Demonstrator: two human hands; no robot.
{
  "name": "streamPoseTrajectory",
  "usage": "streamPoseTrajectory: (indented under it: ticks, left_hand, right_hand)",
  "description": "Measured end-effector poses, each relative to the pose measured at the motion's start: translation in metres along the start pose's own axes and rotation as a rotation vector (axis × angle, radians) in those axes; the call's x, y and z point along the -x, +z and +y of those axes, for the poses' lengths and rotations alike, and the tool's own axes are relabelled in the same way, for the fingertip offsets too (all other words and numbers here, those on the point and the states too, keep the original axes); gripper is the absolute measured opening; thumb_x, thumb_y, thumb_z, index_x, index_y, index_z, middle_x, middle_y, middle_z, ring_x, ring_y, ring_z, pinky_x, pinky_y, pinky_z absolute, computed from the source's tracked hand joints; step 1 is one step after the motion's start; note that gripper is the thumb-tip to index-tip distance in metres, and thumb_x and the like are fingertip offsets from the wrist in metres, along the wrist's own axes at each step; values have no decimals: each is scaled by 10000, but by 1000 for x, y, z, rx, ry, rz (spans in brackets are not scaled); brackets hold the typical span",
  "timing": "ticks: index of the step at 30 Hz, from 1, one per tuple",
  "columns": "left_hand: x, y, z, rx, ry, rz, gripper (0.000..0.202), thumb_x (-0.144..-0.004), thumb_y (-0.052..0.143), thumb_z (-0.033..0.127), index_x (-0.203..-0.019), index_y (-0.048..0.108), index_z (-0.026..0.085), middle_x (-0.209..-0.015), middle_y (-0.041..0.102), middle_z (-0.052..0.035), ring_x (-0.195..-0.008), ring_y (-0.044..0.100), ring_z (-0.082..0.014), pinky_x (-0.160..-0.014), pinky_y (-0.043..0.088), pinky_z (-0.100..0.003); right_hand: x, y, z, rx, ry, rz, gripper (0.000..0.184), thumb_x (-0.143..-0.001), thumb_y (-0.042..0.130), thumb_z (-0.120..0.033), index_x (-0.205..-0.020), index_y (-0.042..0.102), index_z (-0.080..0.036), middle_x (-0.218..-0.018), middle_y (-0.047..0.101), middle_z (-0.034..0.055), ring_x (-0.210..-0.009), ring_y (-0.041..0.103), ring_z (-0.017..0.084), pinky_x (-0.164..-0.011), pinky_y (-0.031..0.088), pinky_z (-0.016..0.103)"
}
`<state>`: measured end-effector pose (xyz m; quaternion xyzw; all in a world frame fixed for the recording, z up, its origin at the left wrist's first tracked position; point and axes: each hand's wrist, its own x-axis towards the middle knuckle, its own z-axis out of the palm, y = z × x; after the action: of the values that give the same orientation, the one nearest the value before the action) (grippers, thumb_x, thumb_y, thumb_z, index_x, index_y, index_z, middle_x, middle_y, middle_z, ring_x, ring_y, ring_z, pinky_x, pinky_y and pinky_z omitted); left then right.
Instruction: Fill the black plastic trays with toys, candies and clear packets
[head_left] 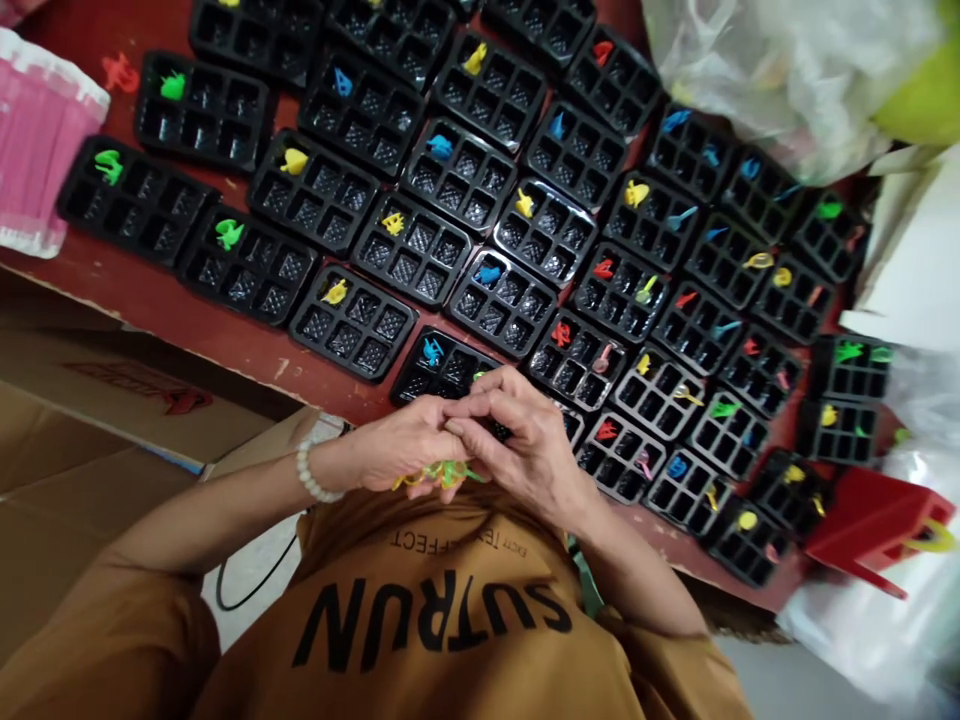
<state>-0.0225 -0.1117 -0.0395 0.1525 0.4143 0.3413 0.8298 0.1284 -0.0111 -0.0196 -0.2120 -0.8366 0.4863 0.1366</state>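
Both hands meet in front of my chest, over the near table edge. My left hand (pixel 412 440), with a pale bead bracelet (pixel 306 475) at its wrist, is closed around a bunch of small yellow and green plastic pieces (pixel 439 473). The fingers of my right hand (pixel 525 440) are pinched together against the left fingertips; what they hold, if anything, is hidden. Just beyond the hands lies a black six-compartment tray (pixel 450 385), partly covered by them. A blue plastic figure (pixel 433 351) sits in its upper left compartment, and a bit of green shows by my right fingers.
Rows of similar black trays (pixel 352 340) cover the red table (pixel 255 345), holding small coloured plastic pieces. Pink packets (pixel 41 145) lie at far left. A red container (pixel 874 515) stands at right, near clear plastic bags (pixel 877 610). Cardboard boxes (pixel 97 400) are below left.
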Motion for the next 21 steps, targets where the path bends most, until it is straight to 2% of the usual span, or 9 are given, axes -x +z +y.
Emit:
streamPoseTrajectory:
  ticks: [3,5,8,10,13,17,21]
  left_hand:
    - [-10,4,8,23,26,22,199,-924,652,324,-884,668,130,-522,608,-7,-323,446,-67,-322,306,-148]
    - [-15,3,15,85,40,34,193,-910,679,323,-872,656,135,-535,613,-7,-332,462,-69,-321,304,-147]
    - [-21,-1,26,189,83,48,234,-887,727,347,-955,670,130,-727,706,-59,-414,569,-100,-307,326,-155]
    - [-25,-5,33,240,110,74,273,-880,744,355,-1026,677,134,-841,729,-81,-472,626,-124,-304,350,-160]
    - [-31,-11,41,277,128,98,254,-887,733,314,-1056,683,132,-837,722,-75,-472,635,-135,-298,350,-158]
    - [-34,-15,47,292,137,84,202,-903,705,272,-1044,694,128,-839,720,-76,-465,633,-136,-295,354,-158]
    - [-35,-18,49,335,141,93,194,-925,669,266,-1046,704,120,-840,712,-80,-488,648,-140,-311,366,-152]
  right_hand:
    - [-5,-9,3,-35,50,27,51,-947,705,-205,-926,749,-194,-875,705,23,-816,664,123,-736,545,268]
    - [-9,-16,8,-89,130,111,30,-926,739,-232,-922,750,-205,-854,728,8,-766,668,115,-702,543,260]
    - [-21,-27,21,-276,275,281,168,-838,835,-339,-896,752,-205,-781,725,-8,-643,635,100,-590,523,233]
    - [-32,-35,31,-392,346,342,270,-754,895,-402,-834,746,-193,-728,711,-12,-592,606,91,-547,507,220]
    - [-46,-45,43,-465,390,370,356,-671,937,-456,-779,736,-183,-666,675,-21,-548,564,76,-524,487,210]
    - [-56,-55,54,-416,362,424,380,-669,933,-487,-778,730,-185,-645,645,-30,-524,524,66,-513,468,213]
    - [-62,-63,76,-225,327,479,394,-727,880,-546,-804,733,-189,-685,671,-17,-556,542,78,-533,458,228]
